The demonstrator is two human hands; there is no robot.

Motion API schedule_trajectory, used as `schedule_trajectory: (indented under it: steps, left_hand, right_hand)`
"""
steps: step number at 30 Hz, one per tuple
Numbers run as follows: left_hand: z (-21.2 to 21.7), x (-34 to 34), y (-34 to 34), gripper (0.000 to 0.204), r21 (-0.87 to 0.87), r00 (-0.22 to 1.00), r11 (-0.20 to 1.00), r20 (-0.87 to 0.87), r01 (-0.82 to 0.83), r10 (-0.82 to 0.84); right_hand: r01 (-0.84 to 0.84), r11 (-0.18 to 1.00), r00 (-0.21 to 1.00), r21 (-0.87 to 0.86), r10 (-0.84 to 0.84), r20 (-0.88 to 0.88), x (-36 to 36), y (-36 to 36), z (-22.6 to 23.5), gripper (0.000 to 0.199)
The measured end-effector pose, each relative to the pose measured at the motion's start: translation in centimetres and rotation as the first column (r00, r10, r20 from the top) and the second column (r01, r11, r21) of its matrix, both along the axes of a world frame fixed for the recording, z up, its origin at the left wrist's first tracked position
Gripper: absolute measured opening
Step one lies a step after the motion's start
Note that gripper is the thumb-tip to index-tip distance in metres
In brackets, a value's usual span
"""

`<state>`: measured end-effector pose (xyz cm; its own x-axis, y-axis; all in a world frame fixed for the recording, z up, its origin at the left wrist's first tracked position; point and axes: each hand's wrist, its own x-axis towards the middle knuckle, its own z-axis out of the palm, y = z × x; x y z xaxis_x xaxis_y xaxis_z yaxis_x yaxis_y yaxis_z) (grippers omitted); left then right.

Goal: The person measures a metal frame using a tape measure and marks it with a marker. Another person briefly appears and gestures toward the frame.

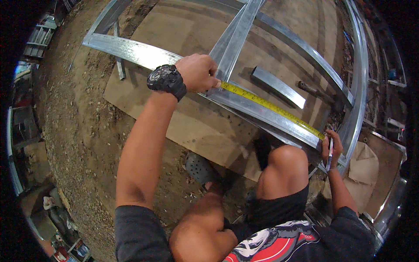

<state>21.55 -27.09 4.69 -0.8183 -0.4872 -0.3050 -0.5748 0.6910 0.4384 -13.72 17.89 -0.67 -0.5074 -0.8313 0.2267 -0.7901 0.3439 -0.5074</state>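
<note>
A yellow tape measure [270, 107] lies stretched along a shiny metal channel [257, 106]. My left hand [198, 72], with a black watch on its wrist, is closed at the tape's left end, near where an upright channel [235, 41] meets this one. Any tape case inside that fist is hidden. At the channel's right end, my right hand [331, 146] pinches the other end of the tape. A slim pen-like marker [330, 153] is also held in the right hand's fingers, pointing down toward the wrist.
The channels form a frame; one rail [131, 50] runs left and a curved-looking side rail [358, 87] stands at right. A short loose metal piece [279, 87] lies inside the frame on brown sheeting [174, 26]. Gravelly dirt [83, 131] spreads leftward. My knees and a clog [203, 168] are close below.
</note>
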Motion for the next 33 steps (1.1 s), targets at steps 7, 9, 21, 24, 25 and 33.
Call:
schedule_trajectory:
  steps: [7,9,21,24,25,33]
  left_hand:
    - [0.1,-0.3,-0.3,0.04,0.031,1.0,0.999,0.023,0.004,-0.005]
    - [0.1,-0.3,-0.3,0.04,0.032,1.0,0.999,0.021,0.004,-0.005]
    - [0.5,-0.3,-0.1,0.039,0.012,1.0,1.0,0.016,0.01,-0.01]
    - [0.6,-0.3,-0.2,0.039,0.028,0.999,1.0,0.038,0.007,-0.008]
    - [0.7,-0.3,-0.2,0.04,0.03,0.999,1.0,0.037,0.008,-0.009]
    - [0.4,-0.2,-0.2,0.039,0.011,1.0,1.0,0.006,0.02,-0.02]
  right_hand:
    - [0.017,1.0,1.0,-0.013,-0.017,-0.007,0.1,-0.1,0.0,0.027]
    - [0.03,1.0,1.0,-0.004,-0.03,0.004,0.0,0.1,-0.2,0.026]
    - [0.016,1.0,1.0,-0.007,-0.016,0.006,0.0,0.0,-0.2,0.025]
    - [0.012,1.0,1.0,-0.009,-0.011,0.012,0.1,-0.2,0.0,0.024]
    - [0.005,1.0,1.0,-0.009,-0.005,0.003,0.2,-0.3,0.1,0.024]
    - [-0.005,1.0,1.0,-0.017,0.005,-0.01,0.5,-0.5,0.4,0.022]
